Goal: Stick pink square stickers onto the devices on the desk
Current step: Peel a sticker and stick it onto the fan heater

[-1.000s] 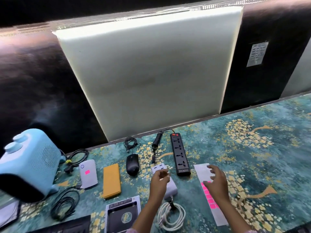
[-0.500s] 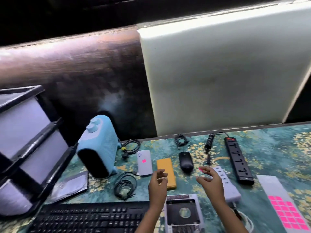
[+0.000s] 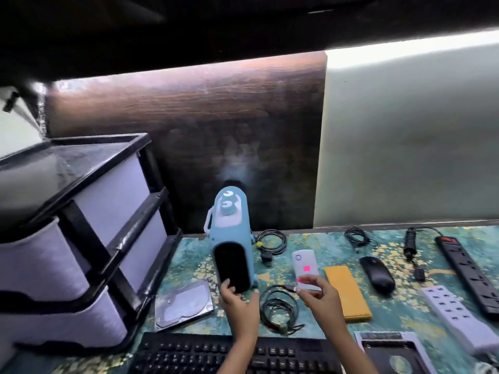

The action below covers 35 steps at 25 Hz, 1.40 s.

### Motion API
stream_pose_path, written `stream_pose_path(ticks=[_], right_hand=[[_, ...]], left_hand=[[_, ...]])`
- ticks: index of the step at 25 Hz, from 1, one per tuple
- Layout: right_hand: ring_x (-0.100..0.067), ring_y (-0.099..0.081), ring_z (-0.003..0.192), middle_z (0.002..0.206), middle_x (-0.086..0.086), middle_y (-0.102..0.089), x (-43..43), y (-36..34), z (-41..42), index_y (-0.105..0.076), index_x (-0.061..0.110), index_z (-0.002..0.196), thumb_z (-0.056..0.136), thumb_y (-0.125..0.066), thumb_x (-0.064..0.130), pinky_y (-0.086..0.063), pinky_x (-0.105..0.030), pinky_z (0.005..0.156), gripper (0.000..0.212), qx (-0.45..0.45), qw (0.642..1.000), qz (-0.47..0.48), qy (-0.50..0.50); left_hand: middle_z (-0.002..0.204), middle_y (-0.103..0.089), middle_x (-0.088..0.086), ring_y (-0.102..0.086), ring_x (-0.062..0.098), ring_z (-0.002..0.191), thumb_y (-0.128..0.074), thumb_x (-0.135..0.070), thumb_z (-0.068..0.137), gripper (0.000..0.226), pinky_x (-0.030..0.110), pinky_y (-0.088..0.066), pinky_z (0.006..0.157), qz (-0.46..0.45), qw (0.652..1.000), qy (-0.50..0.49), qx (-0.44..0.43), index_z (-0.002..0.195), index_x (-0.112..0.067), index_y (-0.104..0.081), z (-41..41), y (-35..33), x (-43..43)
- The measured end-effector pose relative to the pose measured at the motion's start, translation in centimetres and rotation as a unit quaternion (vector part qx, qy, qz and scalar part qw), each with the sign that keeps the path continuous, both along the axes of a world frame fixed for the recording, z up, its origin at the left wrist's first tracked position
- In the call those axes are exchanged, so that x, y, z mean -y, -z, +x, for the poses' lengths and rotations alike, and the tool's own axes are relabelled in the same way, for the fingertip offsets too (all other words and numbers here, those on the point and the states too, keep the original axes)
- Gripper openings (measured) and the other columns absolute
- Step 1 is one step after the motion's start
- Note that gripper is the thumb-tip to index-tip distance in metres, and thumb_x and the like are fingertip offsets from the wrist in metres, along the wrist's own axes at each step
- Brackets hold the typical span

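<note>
Both hands are up over the desk (image 3: 405,314), lower centre of the frame. The left hand (image 3: 239,303) is on the blue heater (image 3: 232,238): thumb laid on the dark front panel, fingers curled round the lower right corner of the base. That looks like a steadying grip. The heater stands upright, long axis running up the frame, dark face turned toward the camera, dials at the top.

Now the right hand (image 3: 322,300). It carries the pink square sticker (image 3: 299,279) at the tip of the forefinger, the thumb close under it. It reads as a light pinch, though the sticker is small and partly hidden. The other fingers are loosely bent.

Here's what matters: the sticker hangs right over the lower end of the white device (image 3: 302,259), which already wears a pink square (image 3: 306,268) on its face. So this one is likely meant for the heater. The heater lies to the left of the sticker in the frame and a little higher, with the coiled black cable (image 3: 278,306) on the desk between the two hands.

The left hand is the nearer one, already touching, but the right holds the sticker. So the right hand has to cross leftward above the cable, toward the heater's blue side or its front. Those faces are upright, so I'd expect a sideways press against the left hand's hold, not a push down.
</note>
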State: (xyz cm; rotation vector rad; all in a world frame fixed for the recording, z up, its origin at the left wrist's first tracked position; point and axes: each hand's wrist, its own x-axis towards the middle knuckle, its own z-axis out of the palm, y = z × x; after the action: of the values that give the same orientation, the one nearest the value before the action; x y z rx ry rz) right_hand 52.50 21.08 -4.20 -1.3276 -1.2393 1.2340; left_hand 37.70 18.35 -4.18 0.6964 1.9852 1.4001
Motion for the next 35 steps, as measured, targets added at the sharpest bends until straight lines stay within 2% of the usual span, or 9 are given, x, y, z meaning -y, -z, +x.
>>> stream_pose_path(ticks=[5, 10, 18, 21, 24, 27, 30, 32, 35], right_hand=[[-0.02, -0.064, 0.074, 0.09, -0.001, -0.067, 0.1, -0.1, -3.2, -0.064, 0.018, 0.087, 0.08, -0.065, 0.004, -0.05, -0.022, 0.059, 0.015, 0.002, 1.0, -0.003, 0.003], [-0.02, -0.065, 0.071, 0.093, -0.004, -0.069, -2.2, -0.5, -4.4, -0.066, 0.018, 0.083, 0.079, -0.064, 0.002, -0.053, -0.018, 0.057, 0.017, 0.0, 1.0, 0.003, 0.021], [-0.019, -0.057, 0.065, 0.08, -0.001, -0.068, -4.6, -0.2, -4.5, -0.068, 0.016, 0.083, 0.078, -0.066, -0.001, -0.051, -0.02, 0.056, 0.018, -0.019, 1.0, 0.008, 0.023], [-0.018, -0.055, 0.057, 0.059, -0.003, -0.065, -5.5, 0.2, -5.8, -0.07, 0.02, 0.074, 0.076, -0.069, 0.003, -0.047, -0.022, 0.054, 0.016, -0.012, 0.999, 0.012, 0.036], [-0.009, -0.06, 0.055, 0.058, 0.004, -0.068, -6.2, 0.3, -7.5, -0.071, 0.019, 0.067, 0.074, -0.072, 0.005, -0.048, -0.017, 0.051, 0.016, -0.009, 1.0, 0.014, 0.018], [-0.003, -0.061, 0.053, 0.053, 0.005, -0.068, -6.3, 0.0, -8.8, -0.072, 0.022, 0.066, 0.071, -0.073, 0.003, -0.048, -0.013, 0.051, 0.02, 0.005, 0.998, 0.016, -0.06], [-0.004, -0.065, 0.061, 0.057, 0.006, -0.071, -6.1, -0.2, -10.0, -0.071, 0.024, 0.073, 0.067, -0.076, 0.003, -0.051, -0.012, 0.059, 0.023, 0.02, 0.993, 0.025, -0.113], [-0.005, -0.067, 0.062, 0.058, 0.005, -0.072, -6.2, -0.3, -10.8, -0.071, 0.019, 0.069, 0.066, -0.077, 0.002, -0.051, -0.013, 0.059, 0.018, 0.007, 0.993, 0.028, -0.117], [-0.006, -0.066, 0.058, 0.055, 0.006, -0.071, -6.5, -0.5, -12.2, -0.071, 0.015, 0.062, 0.066, -0.077, 0.001, -0.052, -0.016, 0.057, 0.016, -0.013, 0.991, 0.025, -0.129]], left_hand=[[0.147, -0.011, 0.018, -0.032, 0.04, 0.131, -0.081, -0.026, 0.066, 0.109, 0.049, -0.037, 0.102, -0.047, 0.998, 0.034, -0.028, 0.144, -0.011, -0.007, -3.0, -0.3, -1.3], [0.149, -0.019, 0.02, -0.026, 0.037, 0.136, -0.091, -0.035, 0.044, 0.133, 0.047, -0.03, 0.109, -0.047, 0.999, 0.001, -0.006, 0.144, -0.011, -0.006, -3.5, -1.0, -5.6], [0.129, -0.043, 0.028, -0.045, 0.042, 0.119, -0.09, -0.019, 0.037, 0.113, 0.049, -0.04, 0.098, -0.021, 0.995, -0.085, -0.042, 0.131, 0.001, -0.031, -7.4, -1.4, -7.3], [0.128, -0.048, 0.025, -0.05, 0.039, 0.117, -0.087, -0.026, 0.032, 0.11, 0.05, -0.045, 0.096, -0.002, 0.994, -0.107, 0.005, 0.126, -0.001, -0.035, -10.7, -2.7, -7.8], [0.119, -0.057, 0.02, -0.058, 0.036, 0.106, -0.074, -0.039, 0.026, 0.106, 0.044, -0.048, 0.088, 0.014, 0.987, -0.139, 0.083, 0.121, -0.005, -0.039, -12.8, -4.1, -7.1], [0.104, -0.058, 0.016, -0.058, 0.031, 0.089, -0.071, -0.032, 0.039, 0.09, 0.038, -0.047, 0.075, 0.013, 0.965, -0.171, 0.201, 0.119, -0.001, -0.044, -14.6, -5.0, -6.5], [0.072, -0.068, 0.01, -0.054, 0.027, 0.068, -0.062, -0.023, 0.065, 0.042, 0.032, -0.044, 0.059, 0.1, 0.929, -0.095, 0.344, 0.1, -0.001, -0.056, -15.7, -5.8, -5.8], [0.051, -0.068, 0.003, -0.053, 0.027, 0.066, -0.05, -0.02, 0.079, 0.016, 0.032, -0.043, 0.059, 0.119, 0.919, -0.057, 0.371, 0.085, -0.006, -0.057, -15.8, -6.1, -5.3], [0.065, -0.067, 0.008, -0.054, 0.027, 0.067, -0.047, -0.018, 0.082, 0.014, 0.032, -0.044, 0.061, 0.115, 0.923, -0.044, 0.364, 0.081, -0.008, -0.057, -15.8, -6.0, -5.1]])
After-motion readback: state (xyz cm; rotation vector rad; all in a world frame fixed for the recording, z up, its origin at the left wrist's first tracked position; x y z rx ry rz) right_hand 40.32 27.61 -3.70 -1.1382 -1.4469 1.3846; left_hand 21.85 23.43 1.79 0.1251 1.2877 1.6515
